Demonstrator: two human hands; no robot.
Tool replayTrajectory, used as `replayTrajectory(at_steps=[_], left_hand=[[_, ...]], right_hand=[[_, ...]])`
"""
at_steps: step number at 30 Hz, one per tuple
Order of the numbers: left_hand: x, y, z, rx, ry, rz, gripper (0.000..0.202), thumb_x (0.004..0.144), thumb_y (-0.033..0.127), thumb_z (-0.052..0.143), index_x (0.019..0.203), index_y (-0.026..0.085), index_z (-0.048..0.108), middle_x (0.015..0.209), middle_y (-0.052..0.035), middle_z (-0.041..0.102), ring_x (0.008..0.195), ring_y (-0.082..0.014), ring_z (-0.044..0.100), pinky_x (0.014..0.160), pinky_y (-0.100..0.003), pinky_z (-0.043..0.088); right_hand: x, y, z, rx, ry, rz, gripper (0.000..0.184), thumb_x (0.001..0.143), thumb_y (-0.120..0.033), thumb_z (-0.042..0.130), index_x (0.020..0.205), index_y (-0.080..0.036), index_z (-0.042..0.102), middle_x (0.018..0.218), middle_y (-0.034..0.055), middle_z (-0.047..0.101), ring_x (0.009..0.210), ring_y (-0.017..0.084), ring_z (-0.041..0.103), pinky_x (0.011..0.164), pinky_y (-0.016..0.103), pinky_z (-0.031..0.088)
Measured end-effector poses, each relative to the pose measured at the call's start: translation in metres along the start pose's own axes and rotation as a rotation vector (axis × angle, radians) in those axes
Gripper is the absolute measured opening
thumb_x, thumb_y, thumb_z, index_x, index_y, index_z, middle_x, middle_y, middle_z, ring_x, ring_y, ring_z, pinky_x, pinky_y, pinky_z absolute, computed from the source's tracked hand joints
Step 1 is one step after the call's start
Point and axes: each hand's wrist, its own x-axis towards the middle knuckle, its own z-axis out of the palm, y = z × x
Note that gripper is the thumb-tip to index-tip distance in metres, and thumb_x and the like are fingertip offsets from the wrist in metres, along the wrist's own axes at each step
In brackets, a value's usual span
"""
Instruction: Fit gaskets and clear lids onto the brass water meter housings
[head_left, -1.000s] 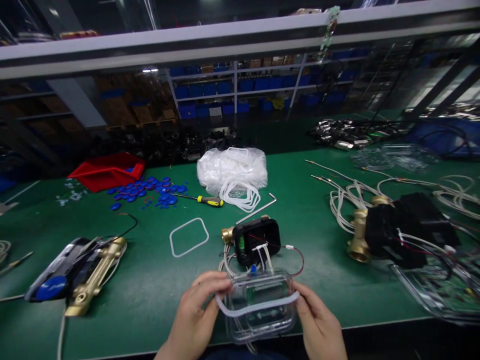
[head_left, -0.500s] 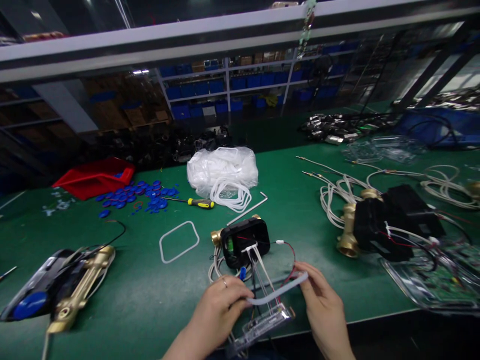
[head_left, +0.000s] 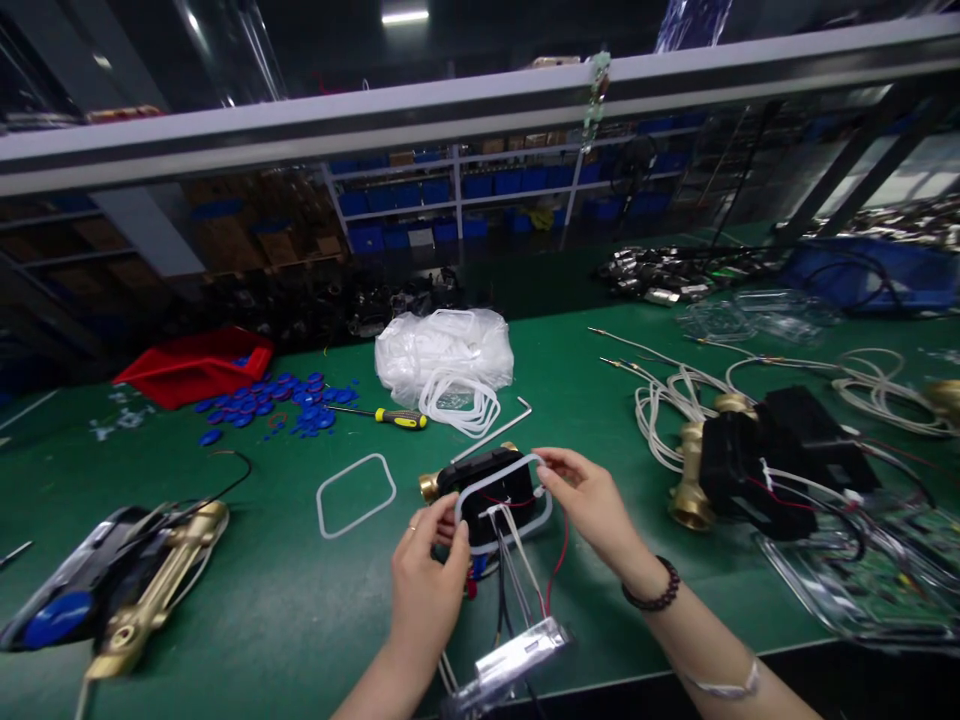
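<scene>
A pale rubber gasket ring (head_left: 480,548) is pinched at its left side by my left hand (head_left: 431,570) and at its upper right corner by my right hand (head_left: 589,500). It stands tilted in front of the open black housing (head_left: 480,466), whose wires run through the ring; whether it touches the housing I cannot tell. A brass fitting (head_left: 428,487) sticks out at the housing's left. Below, the wires lead to a clear-cased circuit module (head_left: 521,650) near the table edge. A second gasket (head_left: 319,510) lies flat to the left.
A yellow-black screwdriver (head_left: 401,419), a hex key (head_left: 491,430) and a plastic bag (head_left: 442,345) with white gaskets lie behind. Blue caps (head_left: 259,398) sit by a red bin (head_left: 199,365). Brass-and-black meters stand left (head_left: 161,590) and right (head_left: 694,480), with coiled cables.
Both hands have moved up and forward, bringing the gasket from above the circuit module to the front of the black housing. The ring has turned from edge-on to facing me.
</scene>
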Motion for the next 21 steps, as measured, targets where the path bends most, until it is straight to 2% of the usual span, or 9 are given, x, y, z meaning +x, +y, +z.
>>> replayTrajectory(at_steps=[5, 9, 12, 16, 21], left_hand=[[0.008, -0.007, -0.004, -0.017, 0.081, -0.051, 0.02, 0.082, 0.03, 0.059, 0.092, 0.016, 0.069, 0.075, -0.0043, 0.067, 0.064, -0.0143, 0.064, 0.06, -0.024, 0.055], [0.016, -0.007, -0.005, -0.022, 0.11, -0.002, 0.019, 0.082, 0.03, 0.058, 0.085, 0.016, 0.07, 0.084, -0.006, 0.067, 0.067, -0.0144, 0.065, 0.062, -0.025, 0.056], [0.016, -0.008, -0.004, -0.022, 0.102, 0.04, 0.018, 0.082, 0.027, 0.057, 0.09, 0.017, 0.07, 0.086, -0.0059, 0.067, 0.065, -0.0133, 0.064, 0.062, -0.025, 0.057], [0.014, -0.011, -0.007, 0.009, 0.087, 0.079, 0.019, 0.084, 0.026, 0.056, 0.094, 0.018, 0.071, 0.083, -0.005, 0.065, 0.067, -0.0133, 0.064, 0.064, -0.024, 0.055], [0.016, -0.013, -0.015, 0.106, 0.122, 0.112, 0.019, 0.086, 0.029, 0.055, 0.088, 0.019, 0.072, 0.082, -0.0045, 0.066, 0.071, -0.0148, 0.064, 0.069, -0.026, 0.054]], right_hand=[[0.008, -0.005, 0.009, 0.014, -0.049, -0.038, 0.024, 0.068, -0.041, 0.069, 0.077, -0.019, 0.075, 0.079, 0.0078, 0.068, 0.074, 0.021, 0.062, 0.066, 0.032, 0.051], [0.011, -0.001, 0.012, 0.057, -0.039, -0.03, 0.021, 0.066, -0.039, 0.072, 0.076, -0.021, 0.075, 0.083, 0.0072, 0.067, 0.078, 0.02, 0.061, 0.064, 0.03, 0.051], [0.01, 0.004, 0.011, 0.104, -0.052, 0.014, 0.025, 0.062, -0.04, 0.076, 0.075, -0.019, 0.074, 0.081, 0.0067, 0.067, 0.072, 0.019, 0.061, 0.06, 0.029, 0.051], [-0.006, 0.009, 0.011, 0.133, -0.04, 0.075, 0.033, 0.057, -0.046, 0.079, 0.068, -0.016, 0.071, 0.076, 0.0072, 0.066, 0.063, 0.018, 0.06, 0.046, 0.026, 0.048], [-0.039, 0.006, 0.012, 0.079, 0.033, 0.068, 0.029, 0.065, -0.044, 0.076, 0.075, -0.018, 0.071, 0.087, 0.0078, 0.064, 0.071, 0.019, 0.061, 0.056, 0.028, 0.053]])
